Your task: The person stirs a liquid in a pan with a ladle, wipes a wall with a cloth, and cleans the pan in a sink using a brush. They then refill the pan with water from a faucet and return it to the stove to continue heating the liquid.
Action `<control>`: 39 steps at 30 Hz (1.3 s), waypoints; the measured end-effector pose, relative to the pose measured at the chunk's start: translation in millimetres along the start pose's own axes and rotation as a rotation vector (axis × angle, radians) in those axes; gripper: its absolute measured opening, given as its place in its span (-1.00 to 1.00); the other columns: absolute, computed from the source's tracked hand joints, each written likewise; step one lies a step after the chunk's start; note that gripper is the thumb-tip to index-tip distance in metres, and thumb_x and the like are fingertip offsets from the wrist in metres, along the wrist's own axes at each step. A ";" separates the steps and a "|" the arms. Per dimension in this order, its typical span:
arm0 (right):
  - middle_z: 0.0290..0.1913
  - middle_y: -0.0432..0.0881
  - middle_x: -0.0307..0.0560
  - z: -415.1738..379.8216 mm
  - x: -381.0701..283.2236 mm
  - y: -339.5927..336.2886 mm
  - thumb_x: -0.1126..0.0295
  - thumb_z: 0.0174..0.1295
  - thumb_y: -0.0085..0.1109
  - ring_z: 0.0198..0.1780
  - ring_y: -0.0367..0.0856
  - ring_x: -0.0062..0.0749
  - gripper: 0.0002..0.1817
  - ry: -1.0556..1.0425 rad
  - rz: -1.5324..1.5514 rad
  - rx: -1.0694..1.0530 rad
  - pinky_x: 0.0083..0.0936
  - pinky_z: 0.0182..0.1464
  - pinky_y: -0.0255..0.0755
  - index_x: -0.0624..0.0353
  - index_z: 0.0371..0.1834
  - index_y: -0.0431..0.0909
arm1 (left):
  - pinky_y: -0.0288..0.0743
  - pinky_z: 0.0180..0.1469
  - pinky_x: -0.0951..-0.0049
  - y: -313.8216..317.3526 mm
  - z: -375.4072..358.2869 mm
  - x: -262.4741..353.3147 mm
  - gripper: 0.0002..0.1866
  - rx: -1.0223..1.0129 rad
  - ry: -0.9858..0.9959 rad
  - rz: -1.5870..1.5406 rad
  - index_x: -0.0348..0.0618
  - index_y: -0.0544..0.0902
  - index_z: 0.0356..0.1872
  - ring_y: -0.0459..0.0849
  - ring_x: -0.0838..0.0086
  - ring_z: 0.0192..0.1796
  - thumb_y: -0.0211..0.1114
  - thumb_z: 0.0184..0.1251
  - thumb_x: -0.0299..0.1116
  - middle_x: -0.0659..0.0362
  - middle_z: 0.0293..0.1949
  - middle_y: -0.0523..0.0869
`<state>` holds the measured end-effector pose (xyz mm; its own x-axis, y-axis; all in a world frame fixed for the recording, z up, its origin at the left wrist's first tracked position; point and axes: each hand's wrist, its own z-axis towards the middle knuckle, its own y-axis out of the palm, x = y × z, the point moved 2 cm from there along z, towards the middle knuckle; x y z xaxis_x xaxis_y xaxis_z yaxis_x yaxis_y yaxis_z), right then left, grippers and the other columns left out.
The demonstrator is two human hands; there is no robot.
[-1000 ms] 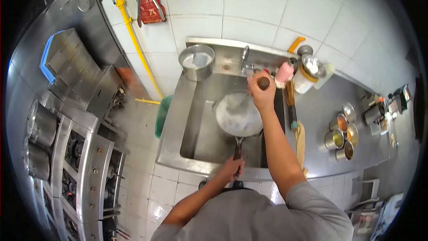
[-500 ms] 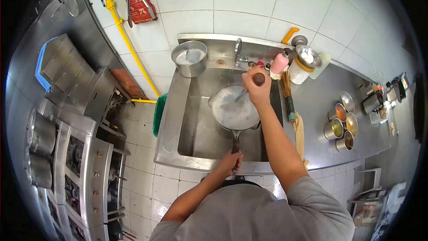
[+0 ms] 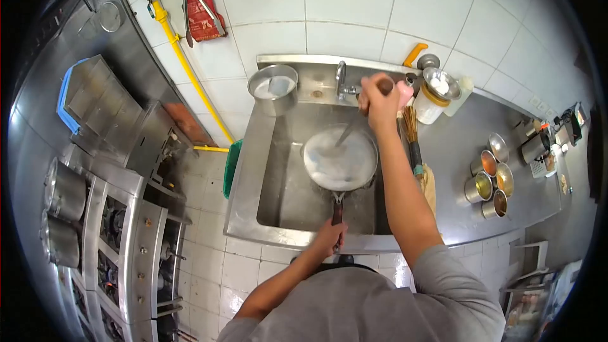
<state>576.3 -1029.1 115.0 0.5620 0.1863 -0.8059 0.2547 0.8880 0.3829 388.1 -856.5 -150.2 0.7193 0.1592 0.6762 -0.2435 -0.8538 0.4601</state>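
A round pan (image 3: 341,159) with pale, wet-looking contents sits inside the steel sink (image 3: 266,171). My left hand (image 3: 329,237) grips the pan's dark handle (image 3: 337,212) at the sink's front rim. My right hand (image 3: 380,98) is raised over the pan's far right side, closed on the wooden-ended handle of a long utensil (image 3: 348,132) whose tip reaches down into the pan. The tap (image 3: 342,79) stands just left of that hand.
A steel pot (image 3: 273,87) stands on the sink's back left corner. Bottles and a lidded jar (image 3: 436,94) crowd the back right, with a brush (image 3: 413,142) beside the sink. Small spice cups (image 3: 491,183) sit on the right counter. A stove range (image 3: 107,228) is at left.
My right hand has lifted and moved toward the tap with the utensil, its tip still in the pan. The pan stays in the sink, my left hand still on its handle.
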 end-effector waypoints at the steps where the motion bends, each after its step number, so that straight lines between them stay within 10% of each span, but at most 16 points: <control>1: -0.66 0.44 -0.28 -13.8 -8.1 3.5 0.50 0.23 0.23 -0.65 0.36 -0.67 -0.77 -0.042 -0.031 -0.089 -0.65 -0.62 0.20 0.15 -0.54 0.40 | 0.22 -0.73 0.47 1.2 5.3 3.0 -0.84 -0.002 0.014 0.001 -0.09 0.42 -0.37 0.39 0.55 -0.71 0.23 0.22 -0.32 0.27 -0.61 0.44; 12: -0.63 0.43 -0.36 -62.0 7.9 6.2 0.54 0.17 0.25 -0.60 0.35 -0.73 -0.81 -0.066 -0.150 -0.334 -0.67 -0.55 0.20 0.17 -0.54 0.44 | 0.23 -0.71 0.45 -0.2 1.5 -9.4 -0.88 0.052 -0.018 0.015 -0.06 0.43 -0.34 0.41 0.53 -0.70 0.19 0.27 -0.33 0.26 -0.62 0.44; 19: -0.65 0.45 -0.32 -48.1 -69.8 35.5 0.53 0.20 0.23 -0.64 0.36 -0.72 -0.79 -0.021 -0.058 -0.255 -0.68 -0.59 0.19 0.16 -0.55 0.42 | 0.25 -0.73 0.45 0.1 -1.1 -11.4 -0.87 0.010 -0.019 -0.019 -0.06 0.41 -0.33 0.41 0.54 -0.69 0.21 0.25 -0.38 0.28 -0.60 0.43; 23: -0.66 0.43 -0.35 -32.0 12.9 23.4 0.52 0.19 0.25 -0.64 0.33 -0.74 -0.79 -0.018 -0.122 -0.206 -0.68 -0.58 0.18 0.16 -0.55 0.43 | 0.24 -0.74 0.47 3.2 -4.4 -2.6 -0.87 0.014 -0.016 -0.033 -0.06 0.41 -0.34 0.38 0.55 -0.71 0.22 0.26 -0.37 0.30 -0.61 0.43; 39: -0.69 0.32 -0.25 28.2 -12.2 -41.6 0.51 0.24 0.21 -0.69 0.28 -0.59 -0.75 -0.111 0.064 0.136 -0.61 -0.66 0.16 0.14 -0.51 0.33 | 0.24 -0.74 0.46 -10.2 4.9 -12.8 -0.87 -0.048 -0.031 -0.015 -0.07 0.40 -0.36 0.38 0.53 -0.71 0.21 0.25 -0.41 0.27 -0.62 0.40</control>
<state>581.0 -1080.1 121.6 0.6621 0.1859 -0.7260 0.3156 0.8095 0.4951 384.6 -852.3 -166.4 0.7429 0.1561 0.6509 -0.2626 -0.8265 0.4980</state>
